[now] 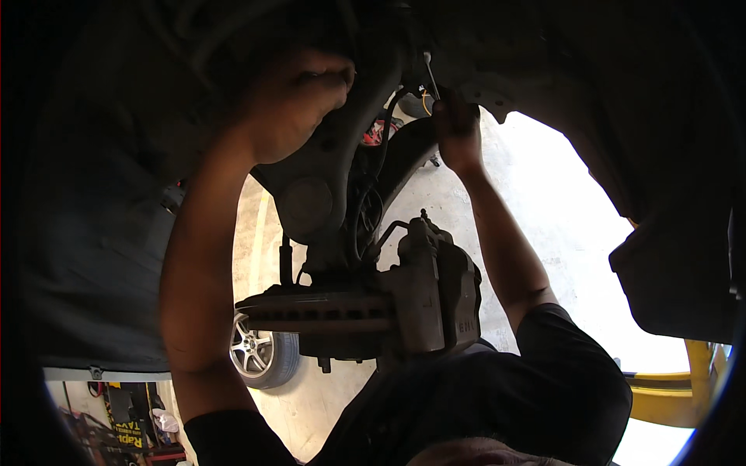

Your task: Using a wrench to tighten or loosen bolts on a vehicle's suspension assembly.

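Observation:
Inside the wheel well of a raised car, my left hand (303,109) is closed, its fingers curled beside the dark upper end of a curved suspension arm (334,147). Whatever it may hold is lost in shadow. Across from it, my right hand (458,136) grips a slim silver wrench (431,75), whose head points up into the dark underbody. Below both hands hang the brake disc (318,311) and the brake caliper (439,287). A dark hose (386,128) runs down between my arms.
Dark wheel-well lining (93,256) surrounds me on the left, and a dark panel (672,272) juts in at the right. On the floor lies a tyre with a silver rim (260,353). A yellow lift part (660,400) stands at lower right; shop clutter (128,423) fills the lower left.

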{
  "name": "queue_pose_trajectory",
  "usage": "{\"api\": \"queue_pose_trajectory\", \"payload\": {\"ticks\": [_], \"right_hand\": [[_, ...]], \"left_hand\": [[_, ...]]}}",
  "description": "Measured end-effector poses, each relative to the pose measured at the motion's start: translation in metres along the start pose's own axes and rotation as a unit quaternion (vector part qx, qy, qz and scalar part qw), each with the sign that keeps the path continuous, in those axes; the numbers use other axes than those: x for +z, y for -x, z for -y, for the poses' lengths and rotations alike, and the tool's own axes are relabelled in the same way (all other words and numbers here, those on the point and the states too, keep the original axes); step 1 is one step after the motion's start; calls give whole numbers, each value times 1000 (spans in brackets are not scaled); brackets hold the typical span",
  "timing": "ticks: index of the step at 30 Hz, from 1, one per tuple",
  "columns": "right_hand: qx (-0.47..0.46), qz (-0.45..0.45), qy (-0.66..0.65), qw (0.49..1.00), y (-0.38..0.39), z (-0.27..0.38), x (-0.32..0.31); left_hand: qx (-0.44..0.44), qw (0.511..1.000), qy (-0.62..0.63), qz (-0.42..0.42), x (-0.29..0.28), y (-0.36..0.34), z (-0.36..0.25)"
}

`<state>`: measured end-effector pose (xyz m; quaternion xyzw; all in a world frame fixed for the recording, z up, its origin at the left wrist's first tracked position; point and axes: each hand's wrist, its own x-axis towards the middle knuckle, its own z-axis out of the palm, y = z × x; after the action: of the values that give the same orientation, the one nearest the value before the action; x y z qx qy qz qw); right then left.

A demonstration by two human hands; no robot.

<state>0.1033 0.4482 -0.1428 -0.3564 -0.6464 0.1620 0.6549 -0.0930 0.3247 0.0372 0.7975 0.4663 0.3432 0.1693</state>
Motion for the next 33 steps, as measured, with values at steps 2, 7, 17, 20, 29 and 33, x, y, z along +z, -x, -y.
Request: {"api": "queue_pose_trajectory", "payload": {"ticks": [2, 7, 17, 20, 29, 33], "right_hand": [[-14, 20, -34, 999, -5, -20, -1], [235, 179, -605, 739, -15, -41, -30], [-7, 39, -22, 999, -10, 21, -22], [-12, 47, 23, 999, -11, 51, -25], [-43, 148, 114, 981, -31, 74, -46], [117, 252, 123, 953, -47, 120, -58]], "left_hand": [[6, 1000, -15, 0, 0, 0, -7], [19, 998, -62, 20, -1, 0, -11], [8, 1000, -25, -1, 0, 2, -8], [71, 994, -86, 2, -5, 4, -1], [25, 999, -48, 8, 1, 1, -4], [53, 997, -64, 1, -2, 4, 3]]}}
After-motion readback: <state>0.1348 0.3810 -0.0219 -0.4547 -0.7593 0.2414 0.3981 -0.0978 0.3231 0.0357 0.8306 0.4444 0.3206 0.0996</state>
